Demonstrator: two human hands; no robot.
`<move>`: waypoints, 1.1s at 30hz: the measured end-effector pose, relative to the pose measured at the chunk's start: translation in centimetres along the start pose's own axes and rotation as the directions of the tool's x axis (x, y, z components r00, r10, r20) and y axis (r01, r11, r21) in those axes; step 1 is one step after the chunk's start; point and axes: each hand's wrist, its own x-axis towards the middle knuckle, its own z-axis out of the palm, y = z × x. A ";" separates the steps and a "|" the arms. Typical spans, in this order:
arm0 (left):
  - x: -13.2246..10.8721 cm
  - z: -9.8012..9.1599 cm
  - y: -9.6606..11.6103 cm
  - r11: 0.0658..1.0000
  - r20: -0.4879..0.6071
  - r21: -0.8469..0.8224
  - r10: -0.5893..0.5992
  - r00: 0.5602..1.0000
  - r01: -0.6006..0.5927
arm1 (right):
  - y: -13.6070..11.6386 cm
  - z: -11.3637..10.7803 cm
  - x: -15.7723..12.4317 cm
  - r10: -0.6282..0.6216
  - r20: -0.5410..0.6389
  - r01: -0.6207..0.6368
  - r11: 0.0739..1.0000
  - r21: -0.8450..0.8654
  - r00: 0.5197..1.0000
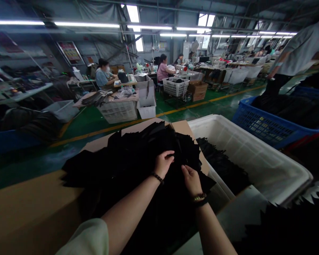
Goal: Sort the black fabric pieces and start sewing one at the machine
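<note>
A large heap of black cut fabric pieces (pixel 117 159) with jagged edges lies over an open cardboard box in front of me. My left hand (pixel 164 164), with a beaded bracelet at the wrist, is closed on black fabric near the middle of the heap, thumb and forefinger at its edge. Just right of it and slightly nearer, my right hand (pixel 192 180) pinches black fabric between thumb and fingertips. Black on black hides where one piece ends and another begins.
The cardboard box (pixel 23 205) spreads its flaps left and right. A white plastic tub (pixel 266 166) of black pieces stands at right, with a blue crate (pixel 266 124) beyond it. A person (pixel 297 49) stands at far right; others sit at sewing tables behind.
</note>
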 end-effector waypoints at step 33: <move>-0.3 0.3 2.8 0.592 0.140 0.712 0.407 0.903 -0.377 | -4.5 -0.3 -2.2 -0.281 0.004 0.281 0.959 0.047 0.960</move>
